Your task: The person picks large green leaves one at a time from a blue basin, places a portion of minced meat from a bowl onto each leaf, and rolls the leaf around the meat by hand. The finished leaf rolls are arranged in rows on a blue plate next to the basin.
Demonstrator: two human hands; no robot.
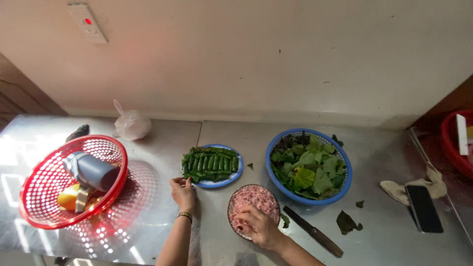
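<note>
Now I see the right hand (257,225) with fingers curled into the pink minced meat, in its bowl (231,203) near the bench's front edge | left hand (183,192) lies flat on the bench (384,236), fingers loose, holding nothing, just beside the blue plate (237,173) of rolled green leaves (211,163) (mid-bench) | blue basket (345,189) of leaves behind the bowl | knife (313,231) just right of the bowl.

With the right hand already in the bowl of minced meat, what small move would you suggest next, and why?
Probably pinch up a small portion of mince: the right hand has its fingers in the bowl of minced meat, while the left hand rests by the plate of green rolls.
</note>
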